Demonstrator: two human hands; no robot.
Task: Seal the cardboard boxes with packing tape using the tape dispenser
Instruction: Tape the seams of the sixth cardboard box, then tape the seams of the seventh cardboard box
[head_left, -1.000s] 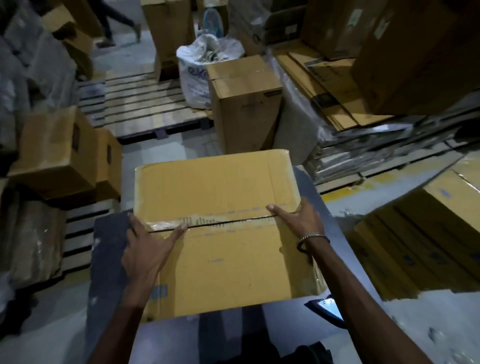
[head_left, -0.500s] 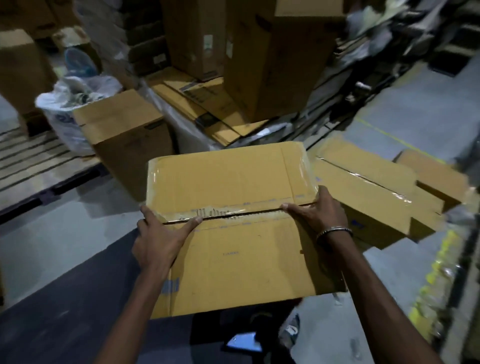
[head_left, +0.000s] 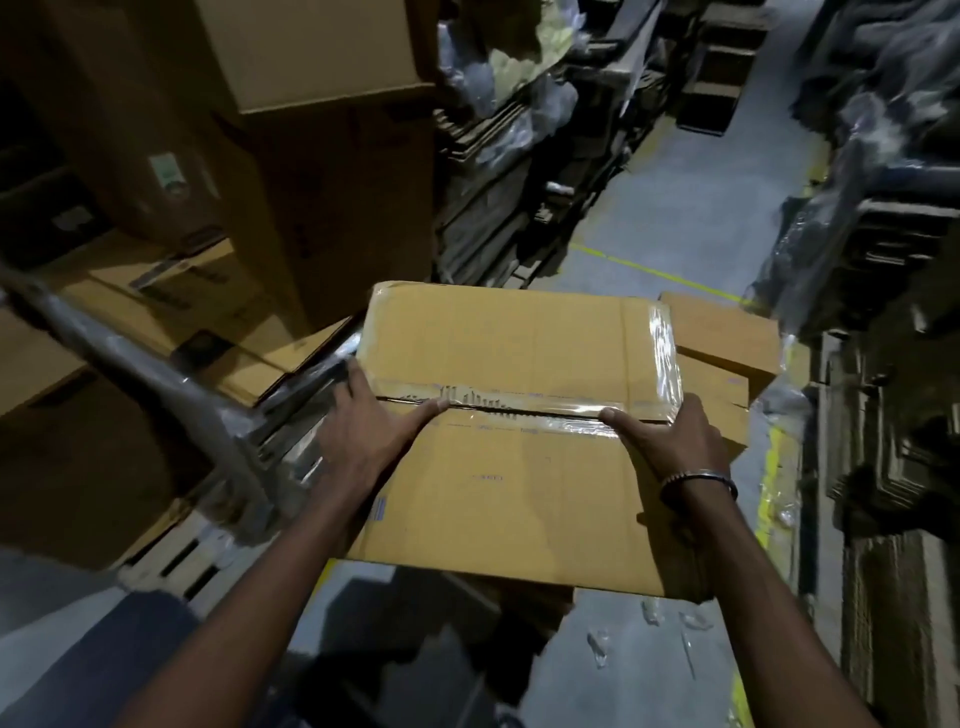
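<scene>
A person carries a box (head_left: 519, 447) in front of the body, held up between both hands above a grey floor (head_left: 691, 228). The box is flat-topped, its two top flaps meeting in a seam that runs left to right across the middle. Clear tape (head_left: 524, 410) lies along this seam, wrinkled in places, and a dark gap shows between the flaps under it. More glossy tape runs down the box's right edge.

The left hand (head_left: 363, 436) grips the box's left side at the end of the seam: its thumb lies along the top by the seam and the fingers wrap over the left edge. The right hand (head_left: 670, 441) grips the right side in the same way, thumb on top pointing inward along the tape, fingers curled down the right face. A bangle (head_left: 698, 480) circles the right wrist. So the box sits between the hands, its seam stretching from one thumb to the other.

Past the box's right edge, lower down, lies another flat box (head_left: 727, 343), partly hidden. To the left stand tall stacked cartons (head_left: 322, 156), and a wrapped pallet edge (head_left: 156, 379) slants across the lower left. A yellow line (head_left: 654, 275) crosses the floor beyond the box. Dark stacks of flattened cardboard (head_left: 883, 415) fill the right side.
</scene>
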